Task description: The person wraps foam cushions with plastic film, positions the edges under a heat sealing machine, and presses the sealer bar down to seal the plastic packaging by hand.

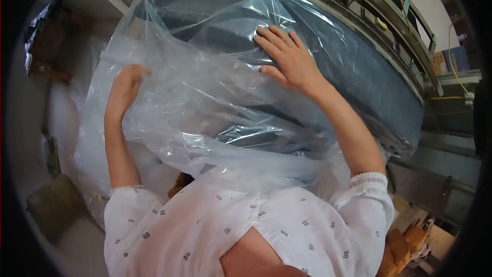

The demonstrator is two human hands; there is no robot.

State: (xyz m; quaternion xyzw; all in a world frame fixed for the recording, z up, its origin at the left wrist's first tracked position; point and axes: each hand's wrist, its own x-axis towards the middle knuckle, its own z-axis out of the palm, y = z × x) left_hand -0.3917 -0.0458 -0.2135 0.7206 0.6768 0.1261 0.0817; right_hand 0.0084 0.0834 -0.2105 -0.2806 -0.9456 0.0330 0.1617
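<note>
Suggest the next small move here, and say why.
Probably smooth the clear plastic sheet with the right hand: that hand is spread on the sheet, over the dark bulky piece, and the sheet is loosely wrinkled between it and the left hand.

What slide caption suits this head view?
Right hand spread on clear plastic sheeting over a dark bulky object, left hand curled nearby.

The person wears a loose white shirt (195, 225), its thin cloth scattered with small dark printed marks resembling paired letters, "BB". The neckline (252, 225) opens in a V. The left sleeve (128, 208) and right sleeve (365, 200) end near the elbows in gathered, frilled white cuffs (370, 178). Left hand (126, 86) and right hand (296, 65) are bare, as are both forearms (346, 123).
</note>
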